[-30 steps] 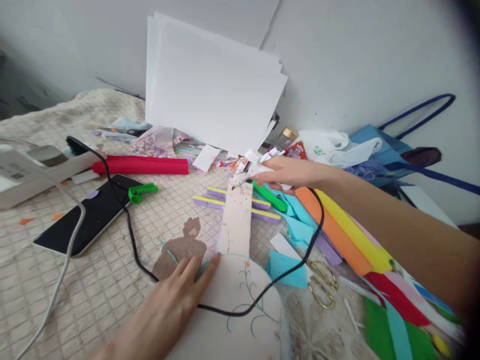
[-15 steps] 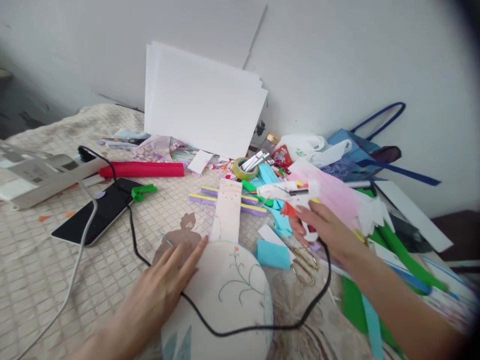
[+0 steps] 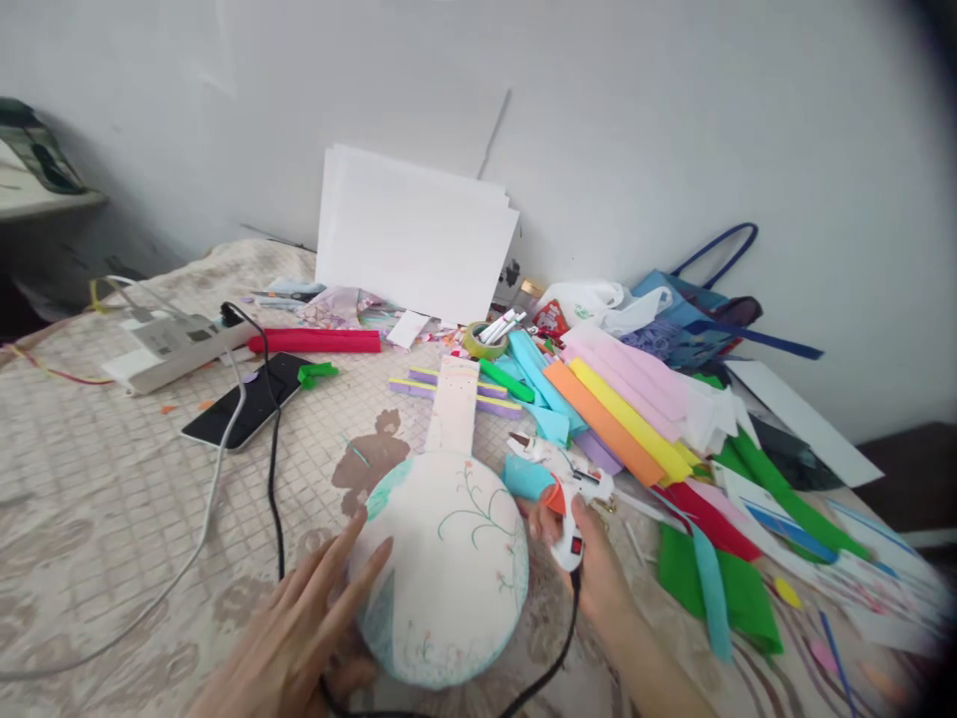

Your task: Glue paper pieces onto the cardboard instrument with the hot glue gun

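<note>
A round paper fan shape [image 3: 441, 568] with a flower drawing and a long pale handle [image 3: 454, 407] lies on the patterned cloth. My left hand [image 3: 314, 618] rests flat on the fan's left edge, fingers spread. My right hand [image 3: 590, 568] grips a white hot glue gun [image 3: 564, 489] with a red switch, right of the fan, nozzle pointing up-left. Its black cord [image 3: 273, 439] runs under the fan and off to the left. Purple-and-yellow foam strips [image 3: 419, 384] lie crossed under the handle.
Coloured foam sheets [image 3: 620, 419] fan out at the right, with green ones [image 3: 740, 588] nearer. White sheets [image 3: 411, 234] lean on the wall. A phone [image 3: 246, 404], power strip [image 3: 171, 344], red roll [image 3: 318, 341], tape roll [image 3: 482, 339] and blue bag [image 3: 688, 309] lie around.
My right hand has pulled the glue gun back from the handle's far end to beside the fan disc. The view has risen and drawn back. My left hand has slid lower on the fan.
</note>
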The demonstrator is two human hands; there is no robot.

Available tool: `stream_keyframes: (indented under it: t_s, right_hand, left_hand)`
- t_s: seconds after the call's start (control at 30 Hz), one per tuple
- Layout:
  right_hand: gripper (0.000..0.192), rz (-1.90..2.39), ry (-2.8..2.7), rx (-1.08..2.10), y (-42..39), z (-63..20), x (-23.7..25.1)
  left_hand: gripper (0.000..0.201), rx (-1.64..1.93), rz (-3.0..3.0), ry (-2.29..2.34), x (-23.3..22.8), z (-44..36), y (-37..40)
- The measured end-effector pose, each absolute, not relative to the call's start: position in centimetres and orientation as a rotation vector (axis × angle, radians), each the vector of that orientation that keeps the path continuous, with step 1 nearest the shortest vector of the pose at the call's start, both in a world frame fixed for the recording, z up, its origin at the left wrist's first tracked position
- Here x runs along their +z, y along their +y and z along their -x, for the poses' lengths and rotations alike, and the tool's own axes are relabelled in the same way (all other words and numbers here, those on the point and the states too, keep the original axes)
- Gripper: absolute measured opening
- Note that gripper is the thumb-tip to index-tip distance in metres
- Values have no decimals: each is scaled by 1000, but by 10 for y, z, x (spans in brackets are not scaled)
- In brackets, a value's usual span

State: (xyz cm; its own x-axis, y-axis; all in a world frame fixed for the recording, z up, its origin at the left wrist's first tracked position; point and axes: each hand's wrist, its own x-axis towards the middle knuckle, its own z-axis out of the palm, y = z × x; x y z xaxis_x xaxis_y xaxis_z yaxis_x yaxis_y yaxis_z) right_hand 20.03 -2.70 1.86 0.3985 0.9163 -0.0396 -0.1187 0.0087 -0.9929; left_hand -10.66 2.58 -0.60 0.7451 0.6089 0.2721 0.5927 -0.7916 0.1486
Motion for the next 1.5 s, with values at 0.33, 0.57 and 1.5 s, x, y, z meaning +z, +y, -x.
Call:
stream_keyframes:
  t_s: [0.33, 0.57, 1.5]
  right_hand:
    - [49, 1255, -854, 960, -7, -187, 19]
    - [41, 1119, -879, 1010, 30, -196, 21]
    - [32, 1800, -1868, 976, 2, -183, 89]
  left_hand:
    - [69, 637, -2791, 1083, -23, 106, 20]
    - [62, 679, -2674, 1103, -1, 89, 40]
    - [25, 900, -2702, 779, -13, 102, 21]
